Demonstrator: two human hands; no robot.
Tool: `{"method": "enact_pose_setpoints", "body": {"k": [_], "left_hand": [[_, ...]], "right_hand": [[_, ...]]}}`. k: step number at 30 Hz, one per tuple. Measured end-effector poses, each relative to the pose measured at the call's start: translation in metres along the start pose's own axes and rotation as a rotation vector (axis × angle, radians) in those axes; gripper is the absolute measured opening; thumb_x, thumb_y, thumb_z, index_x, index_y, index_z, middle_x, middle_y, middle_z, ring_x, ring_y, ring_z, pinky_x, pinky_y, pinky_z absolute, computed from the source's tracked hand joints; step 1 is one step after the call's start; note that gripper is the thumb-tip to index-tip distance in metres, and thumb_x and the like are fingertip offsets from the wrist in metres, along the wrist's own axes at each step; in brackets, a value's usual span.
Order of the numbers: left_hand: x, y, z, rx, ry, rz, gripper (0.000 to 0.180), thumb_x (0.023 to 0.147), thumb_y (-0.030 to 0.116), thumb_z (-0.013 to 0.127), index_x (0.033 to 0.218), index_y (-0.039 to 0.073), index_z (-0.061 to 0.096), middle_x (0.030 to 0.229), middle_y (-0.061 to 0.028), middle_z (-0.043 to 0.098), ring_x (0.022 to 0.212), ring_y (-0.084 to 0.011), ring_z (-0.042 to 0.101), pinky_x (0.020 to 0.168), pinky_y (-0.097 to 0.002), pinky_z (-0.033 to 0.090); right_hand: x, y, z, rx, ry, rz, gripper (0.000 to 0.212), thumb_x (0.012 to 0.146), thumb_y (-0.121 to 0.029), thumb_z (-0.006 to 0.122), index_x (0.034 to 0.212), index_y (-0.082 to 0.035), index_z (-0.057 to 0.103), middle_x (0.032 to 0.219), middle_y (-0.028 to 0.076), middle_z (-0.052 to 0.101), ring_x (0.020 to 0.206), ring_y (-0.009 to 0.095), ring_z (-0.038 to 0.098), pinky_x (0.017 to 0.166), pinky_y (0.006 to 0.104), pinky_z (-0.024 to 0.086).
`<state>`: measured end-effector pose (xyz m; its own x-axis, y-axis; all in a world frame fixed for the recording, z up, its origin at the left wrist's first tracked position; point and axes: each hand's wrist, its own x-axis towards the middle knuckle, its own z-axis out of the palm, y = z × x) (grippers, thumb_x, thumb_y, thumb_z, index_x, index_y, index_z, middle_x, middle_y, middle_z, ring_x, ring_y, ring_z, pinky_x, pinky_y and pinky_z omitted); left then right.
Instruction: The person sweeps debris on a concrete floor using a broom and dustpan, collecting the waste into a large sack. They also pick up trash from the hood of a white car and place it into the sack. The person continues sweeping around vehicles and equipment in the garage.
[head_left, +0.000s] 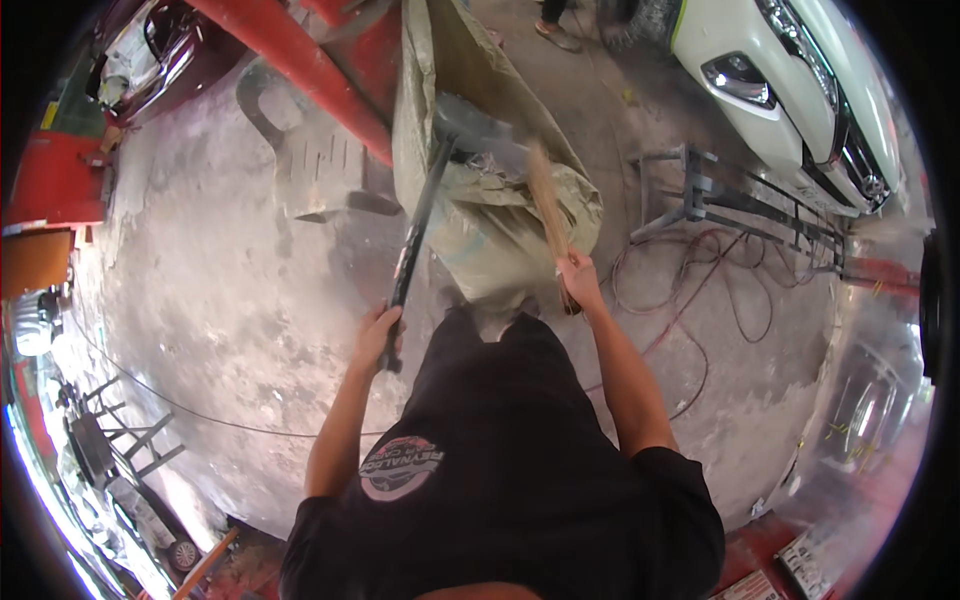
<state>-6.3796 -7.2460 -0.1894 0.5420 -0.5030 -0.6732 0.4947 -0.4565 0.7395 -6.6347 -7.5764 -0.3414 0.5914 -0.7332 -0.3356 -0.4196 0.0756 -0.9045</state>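
A single head-worn fisheye camera is looking steeply down from above the person's own shoulders, so the black shirt (500, 470) is filling the lower middle of the picture and both forearms are rising from it toward the centre. The view is facing forward and down onto the concrete floor (230, 290), with the hands sitting close, near mid-frame. The wide lens is bending straight edges toward the dark round rim, where detail is smearing, so what is probably a white car (790, 80) is curving along the upper right. No second view is sharing the scene.
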Motion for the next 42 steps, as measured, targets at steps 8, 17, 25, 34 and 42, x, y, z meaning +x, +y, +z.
{"method": "enact_pose_setpoints", "body": {"k": [8,17,25,34,42], "left_hand": [[-0.029,-0.013,-0.031,-0.041,-0.127,0.033,0.017,0.099,0.022,0.056,0.097,0.006,0.055,0.061,-0.0034,0.055,0.043,-0.0151,0.053,0.037,-0.0291,0.042],[0.055,-0.051,-0.029,-0.026,-0.143,-0.111,0.024,0.1,0.034,0.06,0.098,0.009,0.059,0.065,-0.0027,0.058,0.045,-0.0142,0.055,0.04,-0.0299,0.044],[-0.011,-0.028,-0.032,-0.086,-0.214,0.011,0.03,0.102,0.03,0.059,0.121,0.007,0.055,0.067,-0.0031,0.056,0.043,-0.0115,0.052,0.037,-0.0258,0.042],[-0.044,-0.061,-0.003,-0.019,-0.025,-0.033,0.028,0.102,0.022,0.052,0.122,0.002,0.055,0.067,-0.0039,0.056,0.042,-0.0114,0.052,0.037,-0.0257,0.042],[-0.054,-0.069,0.019,0.1,0.14,-0.136,0.025,0.101,0.016,0.052,0.121,0.0,0.056,0.07,-0.005,0.058,0.044,-0.0114,0.054,0.037,-0.0251,0.042]], "right_hand": [[-0.021,-0.005,0.026,0.094,0.063,0.025,0.034,0.094,-0.018,0.064,0.122,0.0,0.067,0.094,0.007,0.071,0.086,0.013,0.064,0.077,0.0319,0.052],[-0.039,-0.02,0.067,-0.099,-0.061,0.237,0.033,0.094,-0.021,0.06,0.123,-0.007,0.067,0.084,0.012,0.071,0.074,0.019,0.066,0.073,0.0352,0.053],[-0.09,-0.013,0.014,-0.34,0.039,-0.04,0.041,0.088,-0.023,0.064,0.124,-0.005,0.061,0.091,0.023,0.07,0.086,0.038,0.069,0.078,0.0443,0.053],[-0.059,0.061,-0.033,-0.465,0.222,0.097,0.044,0.082,-0.02,0.069,0.118,-0.002,0.05,0.094,0.026,0.067,0.092,0.048,0.065,0.08,0.0531,0.05],[0.172,0.1,0.0,-0.396,0.354,0.019,0.034,0.089,-0.018,0.069,0.115,-0.007,0.051,0.102,0.022,0.065,0.098,0.044,0.063,0.08,0.0529,0.048]]}}
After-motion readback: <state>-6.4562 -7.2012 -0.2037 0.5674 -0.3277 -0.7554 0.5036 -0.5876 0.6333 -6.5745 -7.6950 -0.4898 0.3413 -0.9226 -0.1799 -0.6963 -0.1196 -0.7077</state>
